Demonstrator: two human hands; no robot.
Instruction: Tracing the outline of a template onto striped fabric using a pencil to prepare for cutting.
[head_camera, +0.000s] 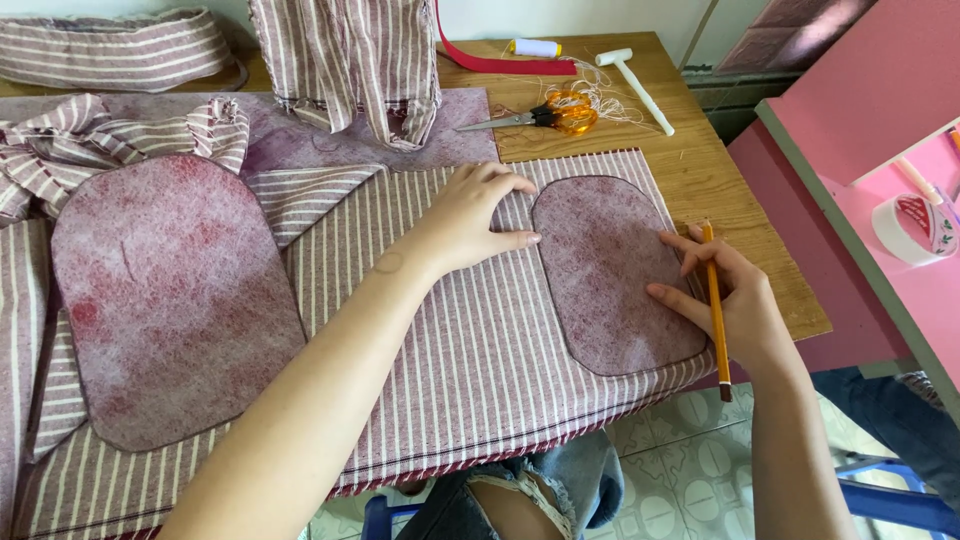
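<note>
1. Where the wooden tabletop (700, 180) carries it, the maroon-and-white striped fabric sheet (470, 340) lies flat.
2. On its right part rests the small rounded maroon felt piece (610, 270).
3. The left hand (475, 215) presses spread fingers beside the piece's left edge.
4. The right hand (735, 300) grips a yellow pencil (716, 310) at its right edge.
</note>
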